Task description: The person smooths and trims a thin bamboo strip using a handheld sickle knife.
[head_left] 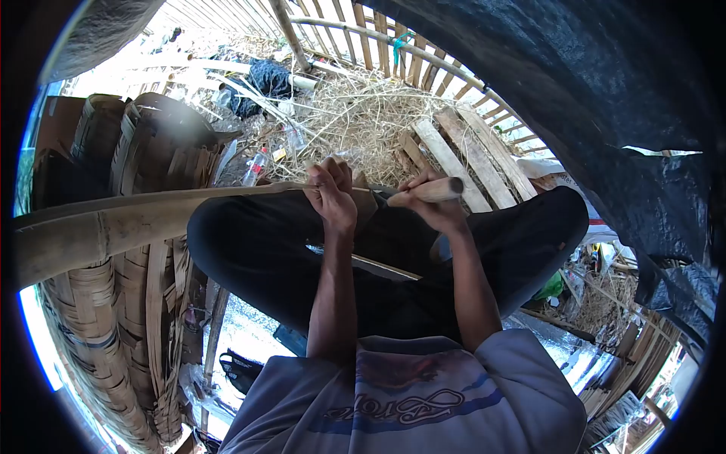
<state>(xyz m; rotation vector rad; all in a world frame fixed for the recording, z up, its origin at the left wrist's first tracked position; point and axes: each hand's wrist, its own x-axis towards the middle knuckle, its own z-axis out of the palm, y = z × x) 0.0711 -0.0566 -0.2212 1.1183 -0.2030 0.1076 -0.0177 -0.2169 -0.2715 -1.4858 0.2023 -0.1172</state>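
Observation:
My left hand [331, 195] is closed on the end part of a long split bamboo piece [144, 216], which runs from the left edge across my left knee. My right hand [432, 200] is wrapped round a wooden handle [437, 190] whose rounded end points right. Between the two hands, near the handle, a flat brownish piece [365, 208] shows; its exact shape is partly hidden. Both hands are above my crossed legs in dark trousers [257, 234]. A thin strip [386, 268] lies across my lap below the hands.
Woven bamboo rolls [91, 318] stand at the left. Ahead are straw [348, 113], wooden planks [454, 155], a plastic bottle [256, 166] and a dark bag [270, 79]. A slatted bamboo fence [416, 60] rises behind; dark sheeting [605, 98] hangs at the right.

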